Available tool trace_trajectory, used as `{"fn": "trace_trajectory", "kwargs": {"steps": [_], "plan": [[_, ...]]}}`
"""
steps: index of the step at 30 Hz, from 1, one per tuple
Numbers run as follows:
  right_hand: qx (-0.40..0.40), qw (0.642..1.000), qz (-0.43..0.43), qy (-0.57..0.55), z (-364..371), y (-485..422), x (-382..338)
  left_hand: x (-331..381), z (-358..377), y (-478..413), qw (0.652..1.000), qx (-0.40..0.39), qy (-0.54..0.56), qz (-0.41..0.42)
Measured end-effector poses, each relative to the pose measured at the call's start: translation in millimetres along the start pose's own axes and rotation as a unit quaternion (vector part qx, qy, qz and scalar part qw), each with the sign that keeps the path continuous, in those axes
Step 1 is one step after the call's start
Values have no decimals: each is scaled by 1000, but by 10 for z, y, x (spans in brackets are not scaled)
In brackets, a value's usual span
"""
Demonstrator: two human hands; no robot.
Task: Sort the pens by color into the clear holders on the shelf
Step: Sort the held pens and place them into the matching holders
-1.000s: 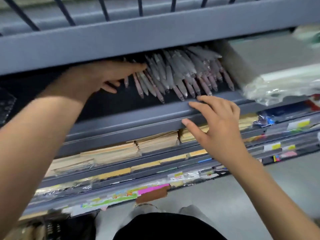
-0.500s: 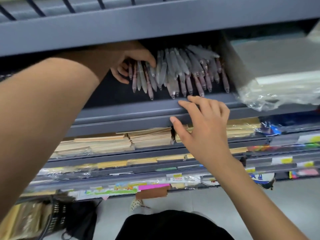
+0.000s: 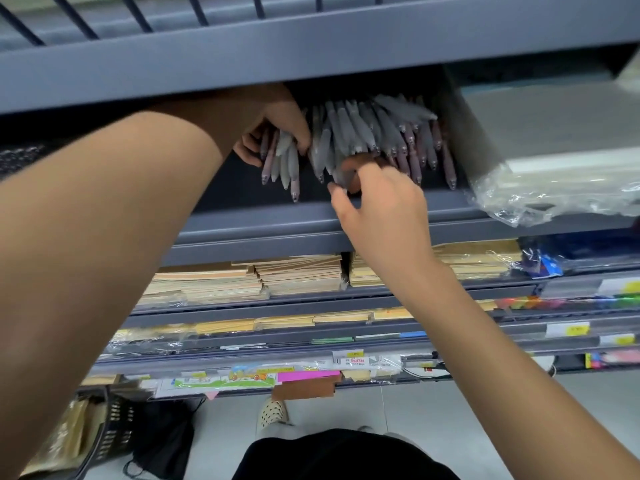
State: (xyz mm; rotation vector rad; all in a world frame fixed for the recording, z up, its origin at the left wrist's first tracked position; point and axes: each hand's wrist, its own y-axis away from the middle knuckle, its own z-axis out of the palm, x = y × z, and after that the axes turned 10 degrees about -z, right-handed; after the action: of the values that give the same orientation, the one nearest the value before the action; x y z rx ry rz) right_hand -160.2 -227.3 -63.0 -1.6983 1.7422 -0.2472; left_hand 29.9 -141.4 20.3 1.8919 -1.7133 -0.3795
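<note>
Right hand [image 3: 381, 209] has risen to pinch grey, pink-tipped pens [image 3: 363, 129].

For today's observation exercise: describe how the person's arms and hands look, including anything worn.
Both forearms are bare, with no sleeves in view. The left hand and right hand wear no gloves. No watch, bracelet or ring shows on the wrists or visible fingers.
</note>
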Motion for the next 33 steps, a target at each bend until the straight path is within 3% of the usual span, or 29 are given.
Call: {"fn": "trace_trajectory", "kwargs": {"steps": [5,10,14,17,23,28,33], "plan": [[17,1000,14,-16,60,5,11,43,15,74,999,-8,-29,-25],[25,998,28,-42,11,-19,4,-42,61,65,984,77,-162,19],[15,998,32,-44,-27,-78,-34,-185,13,-16,979,124,-155,50],[-2,997,47,-61,-39,-155,-109,-283,28,-64,985,99,-140,23],[11,947,190,-258,-76,-374,-211,-392,23,-180,998,28,61,11],[100,949,157,-253,-237,-514,-203,-573,35,-269,958,-2,282,60],[148,951,142,-231,-366,-422,-220,-668,166,-186,927,-60,359,89]]}}
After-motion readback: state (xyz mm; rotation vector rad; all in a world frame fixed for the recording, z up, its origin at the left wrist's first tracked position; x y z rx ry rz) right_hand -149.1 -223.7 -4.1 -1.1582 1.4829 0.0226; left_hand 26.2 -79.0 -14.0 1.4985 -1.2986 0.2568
